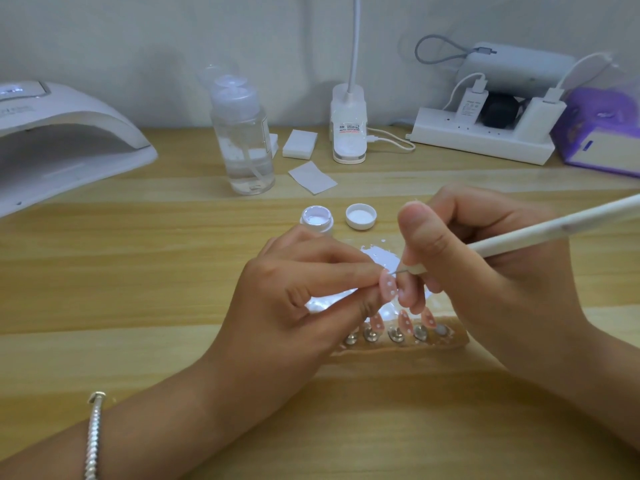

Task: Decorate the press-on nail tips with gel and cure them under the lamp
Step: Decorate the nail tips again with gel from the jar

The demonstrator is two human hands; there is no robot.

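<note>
A pink almond-shaped press-on nail tip dotted with white (388, 287) is pinched between the thumb and curled fingers of the left hand (304, 289) and held just above the near middle of the pale wooden table (138, 271). A long white dotting pen (519, 237) is gripped by the curled fingers and thumb of the right hand (485, 268), and its thin metal point is brought to the upper edge of the held tip. Just below the hands a tan holder strip with a row of round metal studs (446, 341) is seen, on which three more pink dotted tips (403, 322) are mounted. Behind the fingers a clear palette smeared with white gel (381, 254) is partly hidden. Beyond it a small open jar of white gel (316, 220) and its round white lid (361, 216) are set side by side, not touching. A white arched curing lamp (69, 140) is placed at the far left, well apart from the tips. A silver beaded bracelet (94, 434) is worn on the left wrist.
</note>
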